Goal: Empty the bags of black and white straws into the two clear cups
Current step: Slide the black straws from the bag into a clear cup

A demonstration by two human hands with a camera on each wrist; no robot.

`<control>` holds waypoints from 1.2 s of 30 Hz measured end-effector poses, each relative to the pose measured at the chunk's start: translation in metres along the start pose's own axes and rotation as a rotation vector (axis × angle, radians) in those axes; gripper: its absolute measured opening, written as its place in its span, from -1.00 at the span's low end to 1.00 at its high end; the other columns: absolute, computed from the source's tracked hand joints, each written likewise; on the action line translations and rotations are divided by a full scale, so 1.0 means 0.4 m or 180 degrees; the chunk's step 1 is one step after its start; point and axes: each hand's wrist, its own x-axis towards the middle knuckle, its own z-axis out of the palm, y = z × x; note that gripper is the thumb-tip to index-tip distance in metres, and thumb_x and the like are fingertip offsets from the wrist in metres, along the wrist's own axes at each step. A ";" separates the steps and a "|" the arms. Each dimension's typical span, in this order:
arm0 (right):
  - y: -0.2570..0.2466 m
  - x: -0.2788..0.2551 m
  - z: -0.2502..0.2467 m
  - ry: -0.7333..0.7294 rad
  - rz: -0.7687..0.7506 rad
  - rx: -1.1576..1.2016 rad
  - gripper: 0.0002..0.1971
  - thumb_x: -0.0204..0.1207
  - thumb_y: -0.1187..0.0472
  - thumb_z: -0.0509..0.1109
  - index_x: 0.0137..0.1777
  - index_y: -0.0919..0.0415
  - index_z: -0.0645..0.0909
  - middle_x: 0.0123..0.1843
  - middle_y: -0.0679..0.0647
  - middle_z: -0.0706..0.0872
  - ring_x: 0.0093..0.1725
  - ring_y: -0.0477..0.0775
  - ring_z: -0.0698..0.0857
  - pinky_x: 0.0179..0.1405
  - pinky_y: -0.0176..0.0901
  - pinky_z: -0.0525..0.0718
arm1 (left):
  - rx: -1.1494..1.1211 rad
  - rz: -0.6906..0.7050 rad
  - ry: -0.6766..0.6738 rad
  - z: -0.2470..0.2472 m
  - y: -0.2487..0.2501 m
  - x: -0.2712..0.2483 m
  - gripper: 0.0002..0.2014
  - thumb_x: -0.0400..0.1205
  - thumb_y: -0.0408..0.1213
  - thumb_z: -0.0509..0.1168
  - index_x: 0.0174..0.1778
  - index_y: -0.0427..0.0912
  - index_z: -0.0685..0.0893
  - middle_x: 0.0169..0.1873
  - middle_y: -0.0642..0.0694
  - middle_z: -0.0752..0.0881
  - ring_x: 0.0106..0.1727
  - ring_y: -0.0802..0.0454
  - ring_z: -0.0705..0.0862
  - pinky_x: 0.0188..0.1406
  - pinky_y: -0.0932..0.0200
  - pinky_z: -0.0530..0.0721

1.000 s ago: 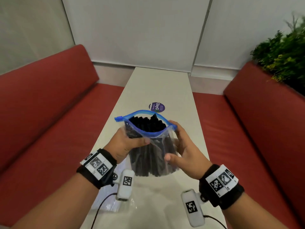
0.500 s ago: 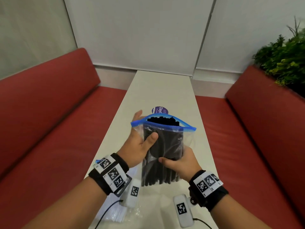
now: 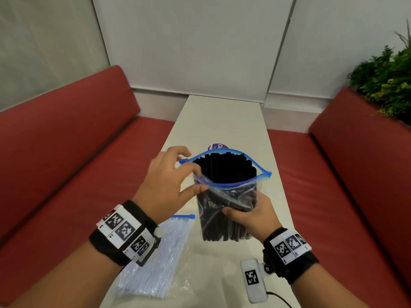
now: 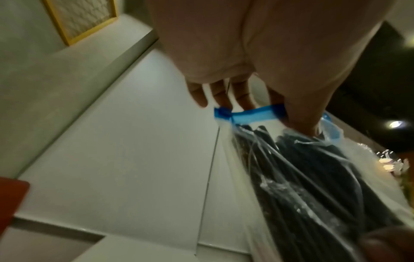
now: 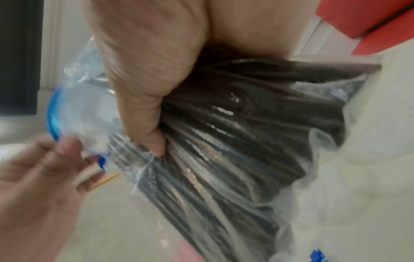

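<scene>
A clear zip bag of black straws point(image 3: 226, 196) stands upright above the white table point(image 3: 222, 121), its blue-edged mouth gaping. My right hand point(image 3: 242, 210) grips the bundle through the plastic at mid height, which shows close up in the right wrist view on the bag point(image 5: 246, 141). My left hand point(image 3: 196, 177) pinches the near lip at the bag's left corner; in the left wrist view its thumb and fingers hold the blue zip strip point(image 4: 253, 113). A second bag, with white straws point(image 3: 155, 258), lies flat on the table under my left wrist. No clear cup is in view.
A round purple sticker point(image 3: 216, 146) shows on the table just behind the bag. Red bench seats point(image 3: 93, 185) run along both sides of the narrow table. A green plant point(image 3: 387, 76) stands behind the right backrest. Walls close the far end.
My left hand has moved from the bag's side up to its rim and pulled the mouth wide. My right hand keeps its grip lower down on the bundle.
</scene>
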 end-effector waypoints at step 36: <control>0.007 0.038 0.140 -0.0716 0.0015 -0.0228 -0.61 0.79 0.17 0.03 0.55 -0.14 0.39 0.34 -0.15 0.70 0.35 -0.21 0.65 0.37 -0.30 0.57 | -0.3387 -0.1768 -0.1118 0.174 -0.075 -0.089 -0.59 0.62 -0.08 0.35 0.38 -0.13 0.65 0.23 -0.07 0.82 0.29 0.02 0.76 0.29 0.13 0.65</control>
